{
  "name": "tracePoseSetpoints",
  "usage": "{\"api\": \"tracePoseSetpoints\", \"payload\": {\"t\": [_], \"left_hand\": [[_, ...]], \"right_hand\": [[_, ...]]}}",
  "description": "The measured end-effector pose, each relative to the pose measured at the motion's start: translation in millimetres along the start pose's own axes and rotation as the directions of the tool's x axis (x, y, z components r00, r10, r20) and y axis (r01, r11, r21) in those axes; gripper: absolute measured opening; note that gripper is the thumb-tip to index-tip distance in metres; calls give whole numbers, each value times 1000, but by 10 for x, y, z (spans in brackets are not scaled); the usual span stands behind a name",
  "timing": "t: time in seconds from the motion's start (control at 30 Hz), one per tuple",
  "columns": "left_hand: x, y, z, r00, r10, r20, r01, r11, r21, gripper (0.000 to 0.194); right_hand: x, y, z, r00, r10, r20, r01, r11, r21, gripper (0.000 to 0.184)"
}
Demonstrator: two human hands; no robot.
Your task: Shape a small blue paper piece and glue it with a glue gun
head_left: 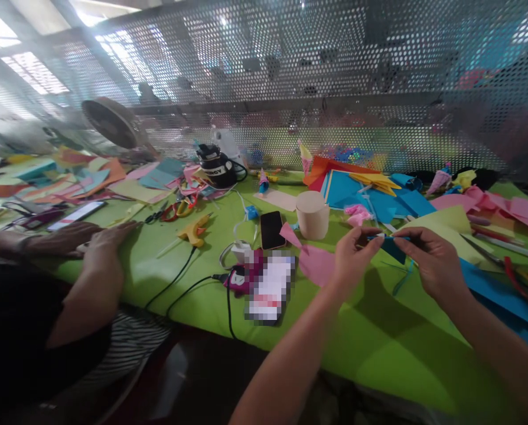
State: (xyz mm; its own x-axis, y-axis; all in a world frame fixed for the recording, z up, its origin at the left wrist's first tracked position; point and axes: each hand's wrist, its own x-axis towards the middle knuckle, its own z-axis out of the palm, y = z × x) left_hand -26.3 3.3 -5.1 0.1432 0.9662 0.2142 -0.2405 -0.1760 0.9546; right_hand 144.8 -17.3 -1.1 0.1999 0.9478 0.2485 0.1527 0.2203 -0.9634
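Between my two hands, a little above the green table (pixel 317 342), is a small piece of dark blue paper (pixel 393 249). My left hand (pixel 357 251) pinches its left end, and a bit of white shows at those fingertips. Its right end is pinched by my right hand (pixel 430 257). A thin teal strip (pixel 403 277) lies on the cloth below. Left of my left hand lies a pink paper piece (pixel 315 264), partly covered by that hand. Behind it stands a cream paper roll (pixel 312 215).
A yellow glue gun (pixel 196 230), scissors (pixel 170 211), a black phone (pixel 273 230) and a lit phone (pixel 271 288) lie to the left, with cables among them. Blue sheets (pixel 348 189) are stacked behind. A co-worker's hands (pixel 108 236) rest at far left. A perforated metal screen (pixel 290 77) closes the back.
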Motion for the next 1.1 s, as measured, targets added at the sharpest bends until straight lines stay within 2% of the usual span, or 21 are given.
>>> {"api": "tracePoseSetpoints", "payload": {"t": [0.2,0.4,0.6,0.8,1.1], "left_hand": [[3,-33,-5,999,-40,-22,41,999,20,19],[13,-74,-1,999,-27,-25,28,999,34,18],[2,-30,-1,999,-46,14,45,999,21,22],[-9,13,8,999,-35,6,35,999,20,14],[-15,1,-5,1000,-30,-4,30,999,10,17]], "right_hand": [[-1,-9,-5,1000,25,-5,-25,1000,16,19],[18,44,15,995,68,69,-75,992,99,21],[9,53,10,998,37,56,-38,999,19,22],[16,103,-2,997,-2,73,3,1000,-19,22],[-12,45,12,997,43,60,-43,999,0,21]]}}
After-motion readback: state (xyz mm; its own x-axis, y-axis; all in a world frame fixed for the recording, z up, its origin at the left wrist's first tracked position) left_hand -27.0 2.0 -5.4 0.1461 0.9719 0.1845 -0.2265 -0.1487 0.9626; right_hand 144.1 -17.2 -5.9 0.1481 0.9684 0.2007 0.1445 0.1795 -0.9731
